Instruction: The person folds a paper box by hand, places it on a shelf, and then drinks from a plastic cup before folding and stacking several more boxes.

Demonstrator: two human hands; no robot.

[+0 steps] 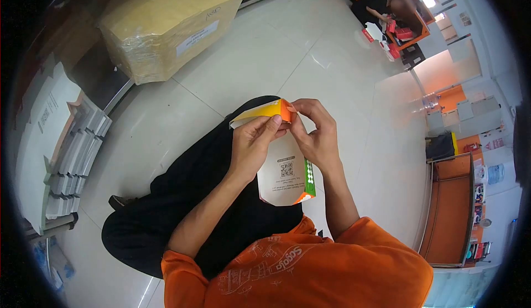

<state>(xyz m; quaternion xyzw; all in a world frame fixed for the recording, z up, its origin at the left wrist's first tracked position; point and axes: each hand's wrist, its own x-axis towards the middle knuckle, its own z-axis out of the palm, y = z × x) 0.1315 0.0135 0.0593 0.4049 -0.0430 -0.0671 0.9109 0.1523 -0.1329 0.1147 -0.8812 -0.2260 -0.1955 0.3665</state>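
A partly folded cardboard box rests over my lap, its white inner side facing up with a printed QR code. Green and orange show along its right edge. At its far end a yellow and orange flap stands raised. My left hand pinches this flap from below, thumb near the orange corner. My right hand grips the orange corner from the other side, fingertips pressed on the cardboard. Part of the box between the hands is hidden by the fingers.
A large wrapped carton stands on the tiled floor at upper left. Stacked flat cardboard pieces sit at far left. Another person sits at upper right beside red and white boxes. An orange-panelled rack stands at right.
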